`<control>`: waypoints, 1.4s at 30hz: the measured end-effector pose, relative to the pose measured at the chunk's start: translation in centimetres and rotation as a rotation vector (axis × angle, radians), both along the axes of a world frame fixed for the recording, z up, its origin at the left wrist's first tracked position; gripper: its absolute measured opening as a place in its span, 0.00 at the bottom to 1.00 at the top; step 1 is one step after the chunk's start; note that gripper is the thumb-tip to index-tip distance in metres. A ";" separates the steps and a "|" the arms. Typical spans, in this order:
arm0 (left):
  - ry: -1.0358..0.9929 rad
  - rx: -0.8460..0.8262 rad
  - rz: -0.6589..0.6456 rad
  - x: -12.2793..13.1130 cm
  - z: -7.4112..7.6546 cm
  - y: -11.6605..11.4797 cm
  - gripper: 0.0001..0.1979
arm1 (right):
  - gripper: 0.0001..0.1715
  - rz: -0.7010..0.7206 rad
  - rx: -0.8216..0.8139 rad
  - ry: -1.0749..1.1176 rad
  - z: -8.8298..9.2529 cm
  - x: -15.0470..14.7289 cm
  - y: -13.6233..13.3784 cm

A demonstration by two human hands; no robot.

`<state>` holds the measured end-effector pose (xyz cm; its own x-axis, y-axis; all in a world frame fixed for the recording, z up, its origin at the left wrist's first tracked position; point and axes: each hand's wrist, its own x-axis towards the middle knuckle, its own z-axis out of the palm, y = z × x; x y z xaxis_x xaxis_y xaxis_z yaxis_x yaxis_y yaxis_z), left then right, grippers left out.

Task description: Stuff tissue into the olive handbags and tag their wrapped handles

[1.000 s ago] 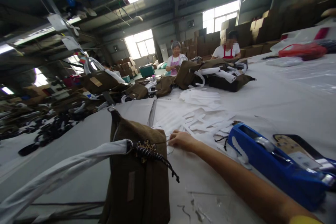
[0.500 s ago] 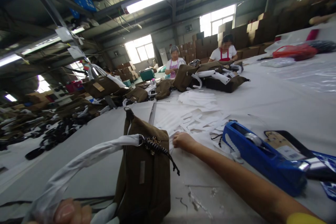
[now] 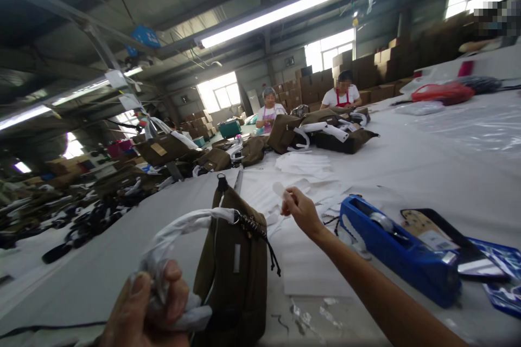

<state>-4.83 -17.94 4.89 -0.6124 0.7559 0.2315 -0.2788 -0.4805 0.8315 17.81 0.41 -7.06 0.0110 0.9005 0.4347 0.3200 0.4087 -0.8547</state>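
Observation:
An olive-brown handbag [image 3: 240,260] stands on the white table in front of me, with a zip and a dark braided cord [image 3: 260,227] at its top. Its handle [image 3: 183,227] is wrapped in thin white material. My left hand [image 3: 150,303], low in the view, has its fingers closed round that wrapped handle. Beyond the bag's right side, my right hand [image 3: 299,209] is raised over the white pieces, pinching a small whitish translucent strip [image 3: 279,190] between its fingertips. Loose white paper pieces [image 3: 303,164] lie behind that hand.
Right of my forearm stands a blue tape dispenser [image 3: 399,249], with a dark flat item [image 3: 431,222] beside it. More brown bags [image 3: 345,138] are piled across the table. Two people sit beyond them. A red plastic bag [image 3: 443,92] lies at the far right.
My right hand has lifted from the white pieces and now has the strip in its fingers. My left hand has come up and rightward with the handle, which is more bent.

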 end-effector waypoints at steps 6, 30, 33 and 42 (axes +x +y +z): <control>0.104 -0.057 -0.176 3.0 -0.3 0.9 0.21 | 0.24 0.238 -0.183 0.253 4.8 1.6 -10.1; 0.707 -0.035 -0.224 7.0 0.4 2.3 0.15 | 0.23 0.167 -0.192 0.184 9.0 0.1 -20.3; 0.776 0.050 -0.186 7.6 1.2 2.4 0.11 | 0.22 0.065 -0.170 0.363 9.8 0.9 -21.7; 0.798 0.142 -0.153 7.6 2.8 1.9 0.06 | 0.15 0.252 -0.085 0.628 10.7 0.2 -20.3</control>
<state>2.75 -16.09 7.69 -0.1166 0.7485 0.6528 0.2993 -0.6002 0.7417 18.02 -19.94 3.67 0.0239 0.9395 0.3418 -0.3438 0.3288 -0.8796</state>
